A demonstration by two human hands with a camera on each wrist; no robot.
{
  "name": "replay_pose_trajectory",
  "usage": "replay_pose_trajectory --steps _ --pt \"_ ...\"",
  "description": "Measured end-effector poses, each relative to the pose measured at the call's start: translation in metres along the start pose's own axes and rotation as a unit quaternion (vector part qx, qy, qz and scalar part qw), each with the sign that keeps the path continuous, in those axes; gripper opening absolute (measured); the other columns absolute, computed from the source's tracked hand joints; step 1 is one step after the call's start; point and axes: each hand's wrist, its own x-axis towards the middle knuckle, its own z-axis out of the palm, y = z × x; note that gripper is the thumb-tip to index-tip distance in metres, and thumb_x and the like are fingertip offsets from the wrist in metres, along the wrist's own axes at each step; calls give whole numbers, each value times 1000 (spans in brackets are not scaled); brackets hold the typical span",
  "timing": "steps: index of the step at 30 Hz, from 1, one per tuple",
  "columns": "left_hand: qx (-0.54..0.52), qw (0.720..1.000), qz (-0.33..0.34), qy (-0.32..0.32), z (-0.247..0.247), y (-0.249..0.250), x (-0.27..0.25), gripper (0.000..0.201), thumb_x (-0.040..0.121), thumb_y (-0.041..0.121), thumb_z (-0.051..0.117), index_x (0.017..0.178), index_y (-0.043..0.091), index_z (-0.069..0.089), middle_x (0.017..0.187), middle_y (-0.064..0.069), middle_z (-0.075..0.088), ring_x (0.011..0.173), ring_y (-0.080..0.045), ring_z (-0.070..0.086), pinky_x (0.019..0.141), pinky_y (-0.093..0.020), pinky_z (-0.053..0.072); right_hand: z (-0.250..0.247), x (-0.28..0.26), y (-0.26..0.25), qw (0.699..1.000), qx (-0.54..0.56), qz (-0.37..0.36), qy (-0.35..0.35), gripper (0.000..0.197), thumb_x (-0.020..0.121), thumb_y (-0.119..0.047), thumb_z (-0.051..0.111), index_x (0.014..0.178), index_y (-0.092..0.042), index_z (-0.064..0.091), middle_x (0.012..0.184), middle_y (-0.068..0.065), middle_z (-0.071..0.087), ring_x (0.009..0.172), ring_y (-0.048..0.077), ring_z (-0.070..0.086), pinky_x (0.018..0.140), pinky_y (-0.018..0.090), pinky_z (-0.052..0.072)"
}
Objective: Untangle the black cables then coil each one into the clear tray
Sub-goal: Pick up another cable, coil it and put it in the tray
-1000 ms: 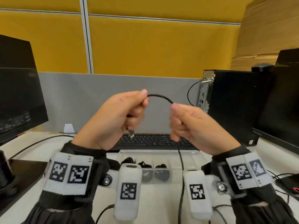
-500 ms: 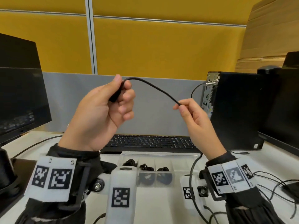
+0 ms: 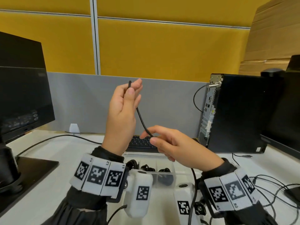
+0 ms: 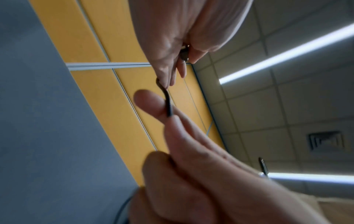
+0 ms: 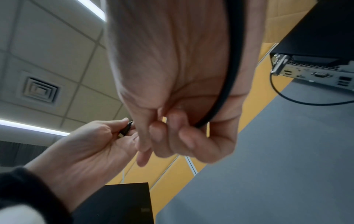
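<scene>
The left hand (image 3: pixel 121 114) is raised, pinching the black cable (image 3: pixel 141 118) near its end between thumb and fingers. Lower right, the right hand (image 3: pixel 175 146) pinches the same cable above the clear tray (image 3: pixel 172 173).

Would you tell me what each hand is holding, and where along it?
Both hold one black cable: the left hand pinches near its plug end, the right hand further down.
</scene>
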Motion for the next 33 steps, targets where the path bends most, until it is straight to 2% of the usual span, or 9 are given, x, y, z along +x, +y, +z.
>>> replay_pose_trajectory --steps 2,5,9,12,16,21,25,29,33 --pt "126 992 4 -19 -2 -9 -1 19 101 21 33 102 19 52 124 3 58 118 -4 53 100 -21 41 -1 -1 2 1000 -10 14 -16 24 100 -27 40 116 -31 57 53 -13 38 49 1 36 51 10 32" --pt "381 920 -22 -90 -7 -20 -3 21 101 23 34 99 12 51 108 -3 64 91 -3 59 79 -20 44 -5 -3 2 999 -28 10 35 24 100 -24 41 107 -21 63 48 -19 44 47 1 38 50 10 31" --pt "423 881 -67 -202 -9 -13 -6 28 98 26 37 78 11 50 65 -6 66 51 -4 55 55 -19 41 -11 -2 8 987 -17 13 161 26 98 -24 44 82 -13 62 47 -7 34 44 7 31 49 21 27" --pt "474 848 -37 -235 -5 -8 -8 35 95 28 40 75 2 52 58 -11 47 52 -16 39 54 -34 32 -6 2 15 981 -14 7 191 27 97 -24 46 79 -11 62 43 -10 33 41 6 30 45 16 23" --pt "504 838 -12 -209 -13 -6 -4 34 96 26 39 72 3 46 56 -5 37 52 -17 32 51 -31 23 -6 2 24 986 -3 26 165 28 97 -28 46 78 -13 60 44 -13 35 42 4 30 47 13 26" --pt "535 841 47 -73 -39 -5 9 32 96 21 40 67 8 43 52 -6 38 51 -23 35 51 -36 24 -18 -12 26 992 13 112 -57 28 99 -31 43 79 -17 56 57 -6 48 46 3 34 50 12 32" --pt "544 837 56 -3 -52 -5 16 30 96 20 40 71 6 47 54 -7 42 58 -32 41 55 -38 29 -20 -17 16 980 72 116 -145 23 94 -34 50 85 -14 58 53 -6 50 47 8 34 49 15 29" --pt "534 844 51 10 -56 -3 18 32 95 20 40 65 9 42 54 -8 41 53 -23 38 52 -34 30 -15 -14 19 980 107 90 -139 20 92 -35 55 80 -19 61 47 -4 40 44 8 31 47 17 26" --pt "500 864 58 20 -59 7 18 34 97 22 40 72 1 49 58 -14 45 58 -30 42 54 -32 33 -5 -10 29 953 287 81 -63 17 89 -34 60 77 -22 62 42 10 34 34 6 24 42 19 20"
